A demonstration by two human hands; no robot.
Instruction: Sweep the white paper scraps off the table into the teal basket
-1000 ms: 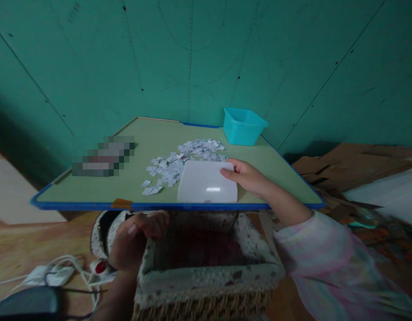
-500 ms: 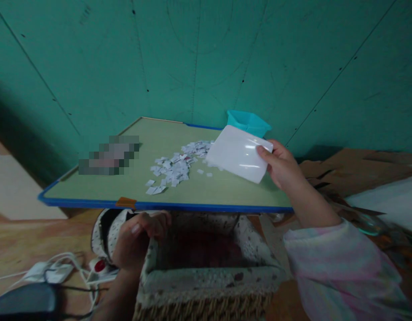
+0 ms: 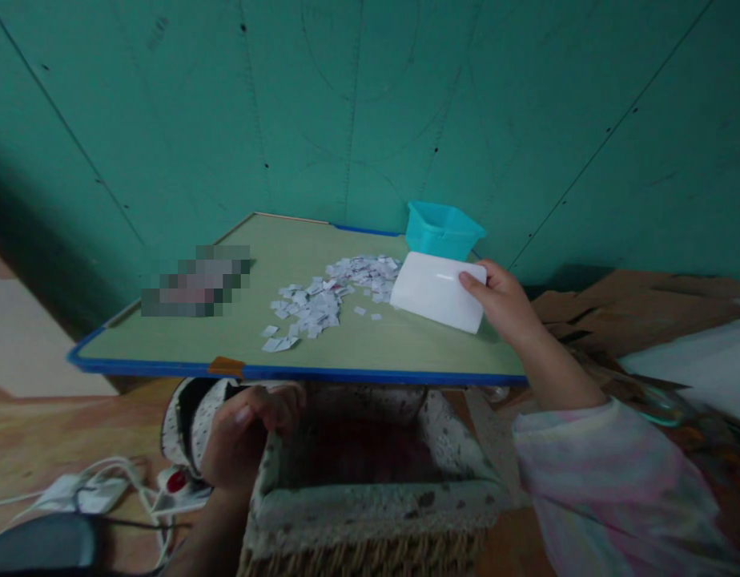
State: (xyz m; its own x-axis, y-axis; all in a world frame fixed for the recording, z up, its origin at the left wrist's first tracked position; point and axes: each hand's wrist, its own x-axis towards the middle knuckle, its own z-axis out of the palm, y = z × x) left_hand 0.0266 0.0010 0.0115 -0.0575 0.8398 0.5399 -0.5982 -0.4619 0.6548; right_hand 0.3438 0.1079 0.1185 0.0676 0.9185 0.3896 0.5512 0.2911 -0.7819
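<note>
My right hand (image 3: pixel 507 300) pinches the right end of a glossy white plastic scraper (image 3: pixel 433 300), thumb on top. The scraper is tilted, low over the right side of the table (image 3: pixel 183 344). Its left edge lies beside a spread pile of small white paper pieces (image 3: pixel 315 304); whether it touches them I cannot tell. Behind it, against the wall, stands a turquoise plastic bin (image 3: pixel 445 230). Below the table's front edge, my left hand (image 3: pixel 243 433) has its fingers curled over the left rim of a cloth-lined wicker basket (image 3: pixel 376 505). The basket's inside is dark.
A blurred-out flat object (image 3: pixel 195 284) lies on the table's left part. White cables and a power strip (image 3: pixel 82 493) are on the floor at left, near a dark rounded object (image 3: pixel 42 545). Cardboard (image 3: pixel 634 304) is stacked at right. A green wall (image 3: pixel 346 104) rises behind.
My right hand has lowered the scraper and shifted it slightly to the right, so more of the turquoise bin and the paper pieces shows. My left hand stays on the basket rim.
</note>
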